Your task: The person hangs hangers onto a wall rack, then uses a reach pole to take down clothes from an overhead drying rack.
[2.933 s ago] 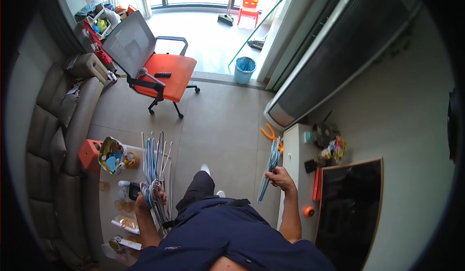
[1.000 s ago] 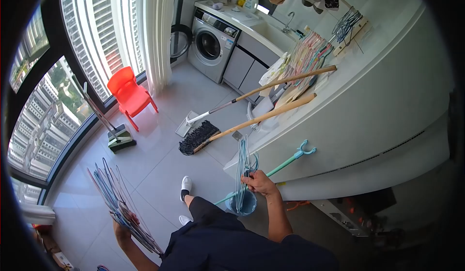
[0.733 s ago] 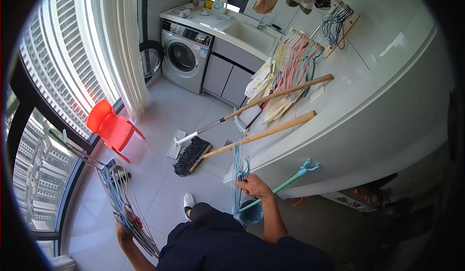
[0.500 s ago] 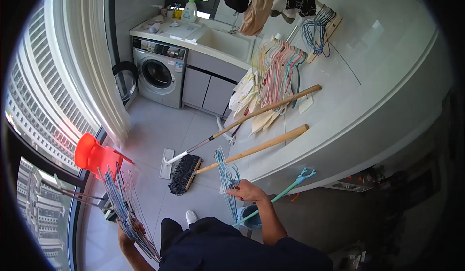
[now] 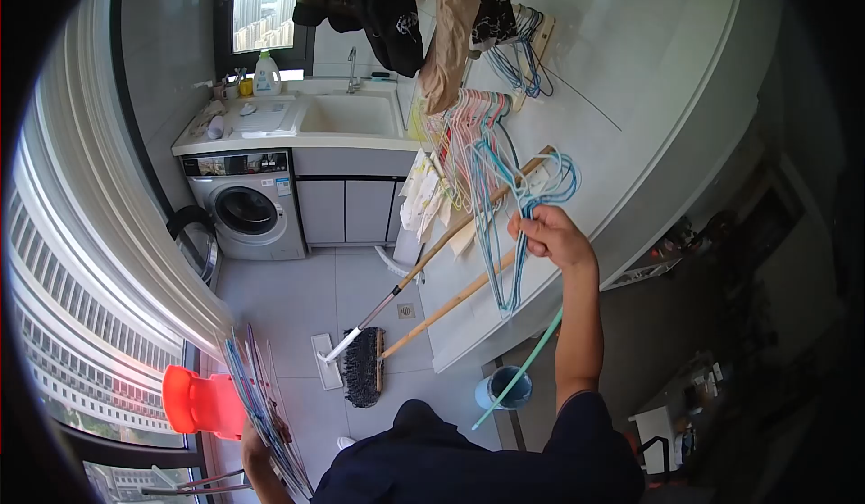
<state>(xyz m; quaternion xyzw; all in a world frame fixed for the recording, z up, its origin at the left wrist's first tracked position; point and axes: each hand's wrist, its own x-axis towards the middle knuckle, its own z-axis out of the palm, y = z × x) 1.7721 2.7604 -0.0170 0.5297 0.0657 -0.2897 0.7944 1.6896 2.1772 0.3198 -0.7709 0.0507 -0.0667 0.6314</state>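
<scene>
My right hand (image 5: 559, 236) is raised in front of the white wall, its fingers closed round a bunch of blue wire hangers (image 5: 511, 299). Their hooks stick up above the fist and their loops hang down to the left. Low on the left, my left hand (image 5: 256, 450) grips a second bunch of thin hangers (image 5: 250, 380), mostly grey-blue with some pink. Part of that hand is hidden by the wires. Behind the blue bunch, pink hangers (image 5: 458, 126) hang in a row by the wall. Higher up, more blue hangers (image 5: 515, 70) hang at a wall-mounted holder.
A broom (image 5: 364, 369) and a flat mop (image 5: 327, 360) lean against the wall. Beside my left hand stands a red chair (image 5: 194, 403). A blue bucket (image 5: 506, 387) with a green pole (image 5: 532, 360) is near my right side. Ahead are a washing machine (image 5: 248, 211) and sink (image 5: 351, 115); clothes (image 5: 455, 36) hang overhead.
My right hand has risen and reached forward to the right with the blue hangers, towards the wall. My left hand still holds its bunch, now slightly lower. The view has turned.
</scene>
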